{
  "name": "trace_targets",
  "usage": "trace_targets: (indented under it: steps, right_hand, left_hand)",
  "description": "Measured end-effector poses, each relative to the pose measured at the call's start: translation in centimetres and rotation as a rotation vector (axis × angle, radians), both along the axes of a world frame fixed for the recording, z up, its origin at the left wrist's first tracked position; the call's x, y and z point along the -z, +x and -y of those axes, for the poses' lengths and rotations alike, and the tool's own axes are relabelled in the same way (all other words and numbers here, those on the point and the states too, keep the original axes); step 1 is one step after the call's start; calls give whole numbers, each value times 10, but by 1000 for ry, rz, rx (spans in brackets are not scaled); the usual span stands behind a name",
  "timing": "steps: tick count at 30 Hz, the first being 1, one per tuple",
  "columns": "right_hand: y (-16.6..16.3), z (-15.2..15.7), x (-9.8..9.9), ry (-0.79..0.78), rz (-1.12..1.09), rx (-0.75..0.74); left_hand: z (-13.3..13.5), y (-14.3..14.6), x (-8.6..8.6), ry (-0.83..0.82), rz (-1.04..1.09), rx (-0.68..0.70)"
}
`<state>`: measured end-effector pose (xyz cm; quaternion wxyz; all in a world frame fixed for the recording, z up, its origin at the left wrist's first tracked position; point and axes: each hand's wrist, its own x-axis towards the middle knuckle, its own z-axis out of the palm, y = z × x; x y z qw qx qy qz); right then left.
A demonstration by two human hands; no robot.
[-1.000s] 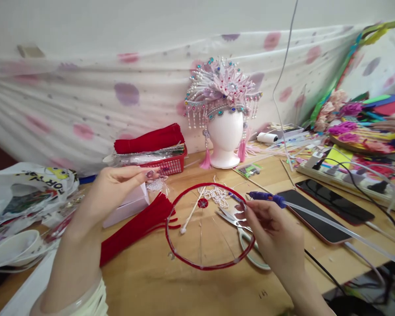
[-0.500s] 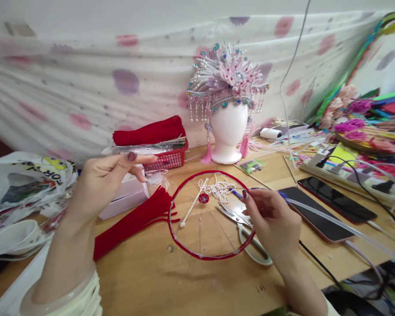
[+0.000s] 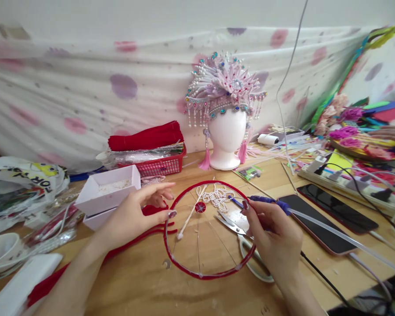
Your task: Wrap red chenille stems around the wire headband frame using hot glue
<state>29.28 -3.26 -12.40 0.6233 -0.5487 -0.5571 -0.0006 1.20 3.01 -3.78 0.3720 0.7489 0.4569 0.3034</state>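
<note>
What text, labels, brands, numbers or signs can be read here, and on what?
"FOR": white plastic bag, at far left; the lettering after it is creased and can't be read surely.
Too blurred to read: any print on the small green packet in front of the foam head.
Too faint to read: dark marks on the table, at the bottom edge.

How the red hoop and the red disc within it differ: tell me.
The red hoop is large; the red disc is small. The hoop is an open ring; the disc looks filled in. The right hand holds the hoop; the disc is untouched. Both are red and round.
</note>
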Motion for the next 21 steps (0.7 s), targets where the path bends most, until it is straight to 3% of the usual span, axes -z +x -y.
trace_targets:
  steps: [4, 8, 13, 21]
  right_hand:
    - [-1, 2, 2, -35, -95, -47]
    - [-3, 6, -1, -8, -158, -79]
    - [-5, 16, -13, -49, -304, -157]
    - [-2, 33, -38, -170, -343, -93]
  left_hand:
    - [0, -1, 1, -182, -15, 90]
    - [1, -6, 3, -205, 5, 182]
    - [9, -12, 11, -290, 70, 313]
    - [7, -11, 14, -486, 252, 482]
